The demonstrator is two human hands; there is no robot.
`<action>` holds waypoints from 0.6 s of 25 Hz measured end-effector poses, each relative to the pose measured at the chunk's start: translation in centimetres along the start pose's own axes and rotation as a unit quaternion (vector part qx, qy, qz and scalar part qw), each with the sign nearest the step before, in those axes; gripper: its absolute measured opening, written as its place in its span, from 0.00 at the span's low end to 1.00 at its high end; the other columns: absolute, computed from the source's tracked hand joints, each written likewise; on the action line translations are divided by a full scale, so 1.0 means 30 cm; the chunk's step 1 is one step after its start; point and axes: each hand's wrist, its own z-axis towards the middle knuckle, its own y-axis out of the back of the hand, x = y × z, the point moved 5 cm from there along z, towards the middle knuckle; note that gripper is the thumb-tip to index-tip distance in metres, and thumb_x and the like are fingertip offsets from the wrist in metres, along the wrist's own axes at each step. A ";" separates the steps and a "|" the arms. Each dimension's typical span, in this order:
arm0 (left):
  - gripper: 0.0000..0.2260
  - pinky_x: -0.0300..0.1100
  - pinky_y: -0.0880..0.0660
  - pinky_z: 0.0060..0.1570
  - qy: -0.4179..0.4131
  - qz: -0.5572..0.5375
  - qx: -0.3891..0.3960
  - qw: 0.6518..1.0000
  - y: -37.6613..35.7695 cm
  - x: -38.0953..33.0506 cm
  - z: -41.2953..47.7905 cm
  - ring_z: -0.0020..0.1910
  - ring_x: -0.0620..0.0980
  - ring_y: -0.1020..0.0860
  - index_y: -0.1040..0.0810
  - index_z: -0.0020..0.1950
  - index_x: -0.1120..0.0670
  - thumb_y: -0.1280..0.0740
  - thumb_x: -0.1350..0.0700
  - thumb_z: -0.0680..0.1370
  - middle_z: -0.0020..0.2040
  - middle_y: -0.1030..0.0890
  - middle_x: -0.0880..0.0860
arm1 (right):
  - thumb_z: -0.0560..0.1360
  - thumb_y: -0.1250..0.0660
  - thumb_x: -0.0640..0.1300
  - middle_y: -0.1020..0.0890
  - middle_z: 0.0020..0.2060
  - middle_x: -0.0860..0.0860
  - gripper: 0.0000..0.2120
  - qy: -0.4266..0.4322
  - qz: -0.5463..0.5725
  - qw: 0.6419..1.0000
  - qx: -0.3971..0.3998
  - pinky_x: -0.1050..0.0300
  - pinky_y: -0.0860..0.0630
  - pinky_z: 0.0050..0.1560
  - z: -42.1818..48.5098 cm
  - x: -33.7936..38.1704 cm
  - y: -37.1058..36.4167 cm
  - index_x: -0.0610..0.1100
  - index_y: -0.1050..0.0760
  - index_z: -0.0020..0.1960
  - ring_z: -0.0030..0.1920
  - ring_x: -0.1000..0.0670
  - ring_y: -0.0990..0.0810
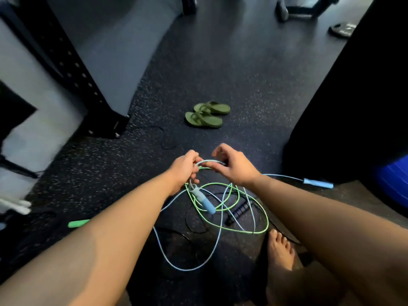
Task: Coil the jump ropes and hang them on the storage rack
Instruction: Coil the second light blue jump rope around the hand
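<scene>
Here, in the head view, the left grip is curling tight round a bend of the pale blue rope, and the right grip is pinching the same bend from the other side, its forefinger lifting clear. One blue handle is hanging just below the left grip, while the other blue handle is lying on the floor off to the right. The rest of the pale blue rope is trailing down in a wide loop on the floor between the forearms. A green rope is lying in loose loops beneath the hands, tangling over the blue one, and its green handle is showing beside the left forearm. A black handle and a thin black rope are lying among them. A bare foot is resting near the green loops. Green sandals are sitting farther off, and a black rack post is standing at the left.
</scene>
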 end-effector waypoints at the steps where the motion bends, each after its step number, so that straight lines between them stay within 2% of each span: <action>1: 0.18 0.44 0.29 0.34 -0.007 -0.014 -0.018 1.000 0.050 -0.034 -0.066 0.26 0.47 0.38 0.25 0.41 0.56 0.47 0.52 0.84 0.28 0.38 0.49 | 0.73 0.30 0.63 0.17 0.34 0.50 0.16 -0.004 0.029 0.999 0.014 0.49 0.22 0.39 -0.005 0.056 0.014 0.52 0.26 0.47 0.33 0.48 0.20; 3: 0.18 0.43 0.30 0.35 -0.008 -0.033 -0.029 0.999 0.131 -0.087 -0.189 0.26 0.47 0.40 0.26 0.40 0.56 0.47 0.51 0.84 0.28 0.39 0.49 | 0.72 0.30 0.62 0.21 0.30 0.50 0.14 -0.008 0.076 0.997 0.030 0.43 0.23 0.36 -0.016 0.145 0.041 0.51 0.24 0.43 0.31 0.50 0.25; 6: 0.21 0.45 0.30 0.37 -0.004 -0.015 0.025 1.000 0.185 -0.131 -0.338 0.28 0.49 0.33 0.24 0.43 0.57 0.49 0.47 0.84 0.30 0.33 0.50 | 0.75 0.27 0.51 0.24 0.30 0.51 0.08 0.022 0.105 0.994 0.018 0.51 0.31 0.34 -0.047 0.318 0.073 0.51 0.22 0.40 0.31 0.53 0.30; 10: 0.28 0.46 0.28 0.37 -0.016 -0.049 0.106 0.993 0.142 -0.173 -0.451 0.29 0.55 0.26 0.22 0.42 0.60 0.50 0.40 0.83 0.30 0.26 0.54 | 0.73 0.24 0.47 0.21 0.32 0.54 0.06 0.095 0.093 0.991 0.035 0.57 0.31 0.36 -0.073 0.542 0.070 0.51 0.19 0.40 0.33 0.56 0.28; 13: 0.31 0.46 0.32 0.34 -0.015 -0.113 0.116 0.987 0.132 -0.184 -0.494 0.24 0.53 0.31 0.25 0.35 0.56 0.49 0.33 0.80 0.25 0.33 0.52 | 0.74 0.24 0.48 0.22 0.32 0.52 0.06 0.089 0.092 0.991 0.033 0.57 0.31 0.36 -0.071 0.566 0.063 0.49 0.18 0.41 0.33 0.55 0.29; 15: 0.33 0.46 0.37 0.31 -0.020 -0.136 0.116 0.984 0.142 -0.196 -0.501 0.23 0.50 0.36 0.28 0.34 0.54 0.51 0.28 0.78 0.25 0.38 0.50 | 0.76 0.27 0.48 0.25 0.31 0.53 0.07 0.061 0.131 0.988 0.055 0.55 0.31 0.36 -0.067 0.523 0.051 0.45 0.20 0.43 0.33 0.55 0.30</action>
